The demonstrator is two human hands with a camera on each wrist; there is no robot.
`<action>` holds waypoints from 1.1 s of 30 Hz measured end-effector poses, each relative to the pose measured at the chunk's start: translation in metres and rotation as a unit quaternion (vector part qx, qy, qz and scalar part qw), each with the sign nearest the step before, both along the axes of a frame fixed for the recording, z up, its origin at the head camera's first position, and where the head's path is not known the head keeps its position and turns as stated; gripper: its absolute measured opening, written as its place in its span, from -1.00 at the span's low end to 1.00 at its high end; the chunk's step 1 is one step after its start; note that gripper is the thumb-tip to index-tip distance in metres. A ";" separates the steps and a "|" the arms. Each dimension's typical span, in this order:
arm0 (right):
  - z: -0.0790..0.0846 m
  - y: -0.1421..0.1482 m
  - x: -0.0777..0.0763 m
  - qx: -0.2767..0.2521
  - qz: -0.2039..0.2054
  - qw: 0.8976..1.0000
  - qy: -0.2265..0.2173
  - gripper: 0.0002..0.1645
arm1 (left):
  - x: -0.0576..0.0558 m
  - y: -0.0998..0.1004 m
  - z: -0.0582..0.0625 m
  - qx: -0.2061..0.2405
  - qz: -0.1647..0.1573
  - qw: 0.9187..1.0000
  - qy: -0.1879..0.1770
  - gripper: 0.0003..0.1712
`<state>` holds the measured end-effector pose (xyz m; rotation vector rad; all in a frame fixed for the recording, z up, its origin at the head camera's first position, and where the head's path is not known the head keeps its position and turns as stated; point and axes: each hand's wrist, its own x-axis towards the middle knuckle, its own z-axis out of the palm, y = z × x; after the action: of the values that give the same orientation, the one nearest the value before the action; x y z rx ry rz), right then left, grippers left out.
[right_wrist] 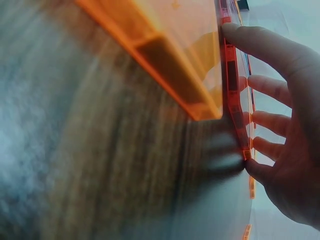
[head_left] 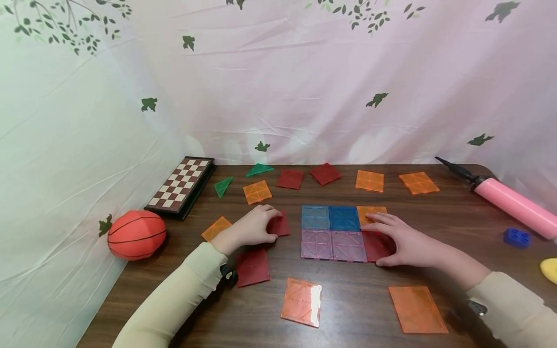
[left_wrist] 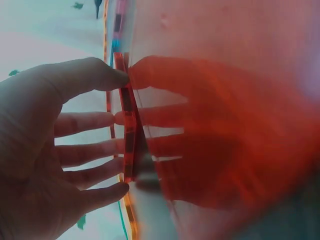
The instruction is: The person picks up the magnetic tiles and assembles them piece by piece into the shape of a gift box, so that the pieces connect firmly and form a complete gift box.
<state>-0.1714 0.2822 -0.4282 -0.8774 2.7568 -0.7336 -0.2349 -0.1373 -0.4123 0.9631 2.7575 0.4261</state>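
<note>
My left hand point(head_left: 256, 224) holds a red square magnetic tile point(head_left: 284, 227) by its edges, flat on the table just left of a block of tiles. In the left wrist view the thumb and fingertips touch that tile's rim. My right hand point(head_left: 413, 244) spans another red tile point(head_left: 376, 246) at the block's lower right corner, thumb at the near edge and fingers at the far one. A light blue tile point(head_left: 315, 217), a dark blue tile point(head_left: 344, 218) and an orange tile point(head_left: 372, 211) form the back row. Two purple tiles point(head_left: 316, 244) lie left of the right-hand red one.
Nearer me lie a red tile point(head_left: 253, 268), a shiny orange tile point(head_left: 300, 302) and a plain orange tile point(head_left: 417, 309). Several tiles and green triangles point(head_left: 259, 169) lie behind. A chessboard point(head_left: 180, 183) and red ball point(head_left: 137, 235) stand left; a pink pump point(head_left: 513, 203) and blue brick point(head_left: 517, 238) right.
</note>
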 end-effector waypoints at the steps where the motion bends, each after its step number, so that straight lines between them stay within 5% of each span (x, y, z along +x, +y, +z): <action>1: 0.000 0.000 0.000 0.000 0.000 1.000 0.000 -0.03 | 0.000 0.003 0.001 0.000 -0.006 1.000 -0.004 -0.34; 11: 0.000 0.002 -0.001 -0.011 0.011 1.000 0.007 -0.04 | 0.014 0.016 0.004 -0.009 -0.060 0.998 -0.013 -0.34; 23: -0.003 0.003 0.000 -0.018 0.012 1.000 0.009 -0.04 | 0.028 0.022 0.007 -0.006 -0.084 0.996 -0.021 -0.35; 28: -0.002 0.003 0.000 -0.015 0.011 1.000 0.005 -0.03 | 0.010 0.015 0.009 0.037 -0.060 0.997 -0.013 -0.43; 33: -0.001 0.002 -0.001 -0.010 0.008 1.000 0.002 -0.02 | -0.030 -0.003 0.014 0.083 0.034 0.996 0.021 -0.46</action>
<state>-0.1721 0.2842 -0.4295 -0.9047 2.7482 -0.7600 -0.2650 -0.1401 -0.3984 0.9258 2.8352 0.6613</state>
